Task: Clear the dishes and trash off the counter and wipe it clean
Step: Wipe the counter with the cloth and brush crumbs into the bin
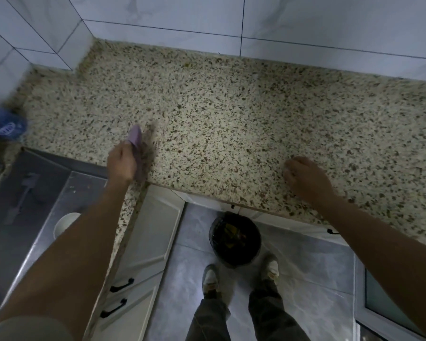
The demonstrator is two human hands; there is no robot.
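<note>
The speckled granite counter (231, 114) fills the middle of the head view, bare of dishes. My left hand (122, 163) grips a lilac cloth (135, 136) and holds it against the counter near its front left edge, beside the sink. The cloth is blurred. My right hand (305, 178) rests palm down on the counter near the front edge, fingers curled loosely, holding nothing. A black trash bin (234, 238) with wrappers inside stands on the floor below the counter edge, in front of my feet.
A steel sink (35, 198) lies at the lower left with a white cup (65, 223) in it. A blue object (4, 124) sits at the far left edge. White tiled walls (305, 25) back the counter. Cabinet drawers with black handles (121, 285) are below.
</note>
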